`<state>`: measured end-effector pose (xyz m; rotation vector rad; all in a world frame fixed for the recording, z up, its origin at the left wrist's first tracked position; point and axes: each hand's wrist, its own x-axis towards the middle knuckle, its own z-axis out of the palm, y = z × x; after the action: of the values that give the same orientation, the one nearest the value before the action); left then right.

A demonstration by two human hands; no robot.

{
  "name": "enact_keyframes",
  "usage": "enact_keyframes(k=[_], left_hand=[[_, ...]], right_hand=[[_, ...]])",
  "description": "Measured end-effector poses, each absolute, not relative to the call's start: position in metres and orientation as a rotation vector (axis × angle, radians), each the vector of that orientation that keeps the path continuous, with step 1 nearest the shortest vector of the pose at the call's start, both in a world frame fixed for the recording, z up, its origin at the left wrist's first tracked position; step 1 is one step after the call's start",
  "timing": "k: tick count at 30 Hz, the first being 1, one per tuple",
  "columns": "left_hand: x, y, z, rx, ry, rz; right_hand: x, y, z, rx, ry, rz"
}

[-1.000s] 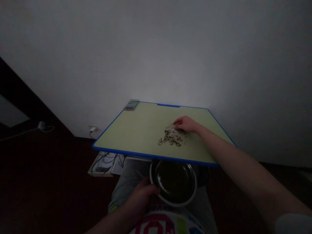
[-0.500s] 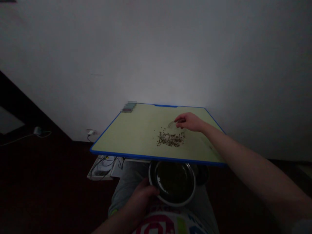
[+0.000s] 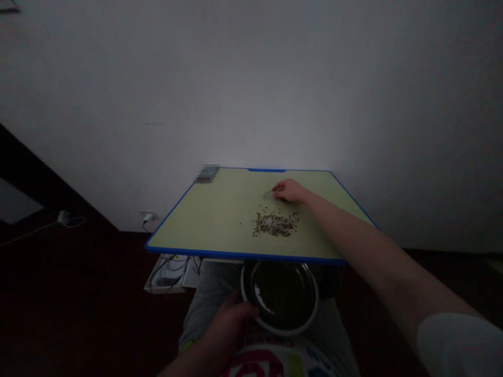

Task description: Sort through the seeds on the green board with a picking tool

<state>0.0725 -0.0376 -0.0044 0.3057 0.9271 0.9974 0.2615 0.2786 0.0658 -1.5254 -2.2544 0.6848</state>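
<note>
On the pale yellow table with its blue edge (image 3: 204,220) lies a loose spread of small brown grains mixed with white ones (image 3: 275,225). Just beyond that spread, my right hand (image 3: 290,191) is closed on a clear thing with a curved rim (image 3: 269,195), perhaps a small dish; its exact kind is hard to make out. Down at my lap, my left hand (image 3: 236,314) grips the left rim of a round metal bowl (image 3: 314,309), thumb over the edge. The inside of the bowl looks dark and shiny, and its contents are unclear.
A blurred greenish item (image 3: 207,174) rests at the table's far left corner. Below the table's left front stands a white tray (image 3: 165,277) with black cables. A white plug (image 3: 148,216) sits in the wall (image 3: 251,89) behind.
My right hand has drawn the clear thing back off the grains, then moved slightly left with it. The grains now lie flatter and wider. My left hand keeps its hold on the bowl.
</note>
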Motion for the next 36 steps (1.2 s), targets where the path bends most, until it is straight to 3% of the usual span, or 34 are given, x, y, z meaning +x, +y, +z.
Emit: enact_keyframes(k=[13,24,36], left_hand=[[0.070,-0.038,-0.006,0.276,0.919,0.962],[0.070,-0.039,-0.007,0.273,0.873,1.014],[0.070,-0.039,-0.007,0.256,0.870,1.010]], right_hand=[[0.238,0.249,0.077,-1.173,-2.596,0.877],[0.194,0.276,0.072,-1.147,-2.551,0.752],[0.196,0.250,0.078,-0.674,-2.794,1.197]])
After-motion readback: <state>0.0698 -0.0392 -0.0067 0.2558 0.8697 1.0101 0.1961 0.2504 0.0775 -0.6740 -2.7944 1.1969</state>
